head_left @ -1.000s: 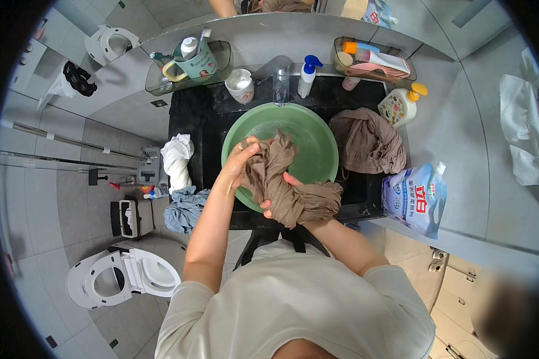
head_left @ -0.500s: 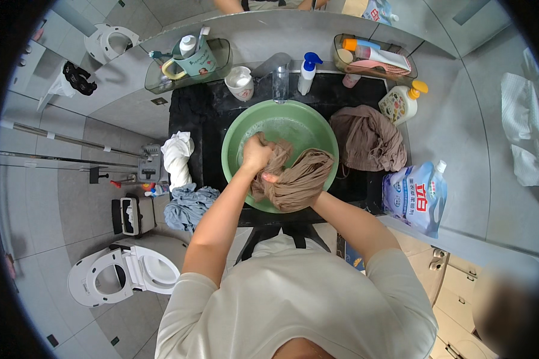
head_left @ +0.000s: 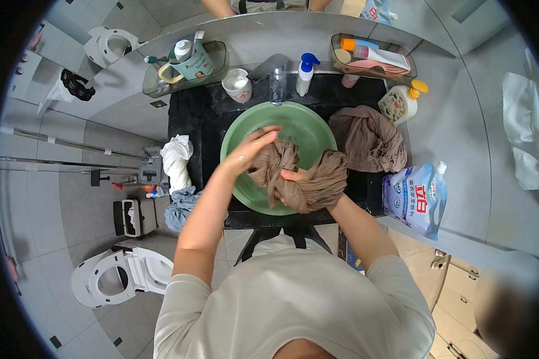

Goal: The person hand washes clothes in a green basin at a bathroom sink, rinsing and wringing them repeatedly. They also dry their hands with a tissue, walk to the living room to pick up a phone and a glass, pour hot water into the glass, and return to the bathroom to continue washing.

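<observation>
A wet brown garment (head_left: 308, 188) is bunched over the green basin (head_left: 230, 140), which holds some soapy water. My right hand (head_left: 294, 175) grips it from below on the right; the thumb shows on top, while most of the fingers are hidden under the folds. Part of the fabric drapes over my right wrist. My left hand (head_left: 253, 149) lies at the cloth's left edge, fingers stretched out toward the tap and not closed on anything. A second brown cloth (head_left: 368, 139) rests in a heap to the right of the basin.
Behind the basin are the tap (head_left: 278, 84), a white cup (head_left: 238, 85) and a blue-topped pump bottle (head_left: 306, 73). A yellow-pump bottle (head_left: 399, 103) and a detergent pouch (head_left: 414, 197) stand right. White cloth (head_left: 177, 161) and blue cloth (head_left: 182, 209) lie left.
My left hand has let go of the cloth and its fingers have straightened. My right hand has moved slightly right, and the brown garment is now looser and more spread.
</observation>
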`<action>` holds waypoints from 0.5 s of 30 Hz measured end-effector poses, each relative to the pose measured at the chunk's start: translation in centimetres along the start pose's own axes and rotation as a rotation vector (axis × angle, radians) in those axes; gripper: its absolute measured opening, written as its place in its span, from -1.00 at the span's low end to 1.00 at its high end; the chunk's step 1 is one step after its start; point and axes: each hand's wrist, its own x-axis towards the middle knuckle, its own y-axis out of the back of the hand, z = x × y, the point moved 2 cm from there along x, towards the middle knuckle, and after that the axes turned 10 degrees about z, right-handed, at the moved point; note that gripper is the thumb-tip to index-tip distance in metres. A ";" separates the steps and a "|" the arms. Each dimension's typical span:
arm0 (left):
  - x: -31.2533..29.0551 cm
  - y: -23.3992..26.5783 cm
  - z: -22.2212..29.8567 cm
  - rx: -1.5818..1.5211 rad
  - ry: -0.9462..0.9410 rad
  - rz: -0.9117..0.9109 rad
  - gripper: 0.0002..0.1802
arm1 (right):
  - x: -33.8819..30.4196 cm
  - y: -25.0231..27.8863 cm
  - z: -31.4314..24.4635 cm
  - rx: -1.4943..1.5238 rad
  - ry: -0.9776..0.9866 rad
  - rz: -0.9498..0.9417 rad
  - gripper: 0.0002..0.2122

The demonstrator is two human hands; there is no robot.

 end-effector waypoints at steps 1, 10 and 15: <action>-1.0 0.8 0.5 -0.075 0.097 -0.152 -0.13 | -0.5 -0.2 0.1 0.142 -0.129 -0.064 -0.59; -0.7 -1.2 -1.7 0.244 0.108 -0.111 -0.70 | -1.9 -1.7 0.7 -0.309 0.282 0.103 -0.34; 0.2 -2.3 -4.1 0.665 -0.108 0.201 -0.72 | -1.4 -1.6 0.8 -0.803 0.221 0.101 -0.46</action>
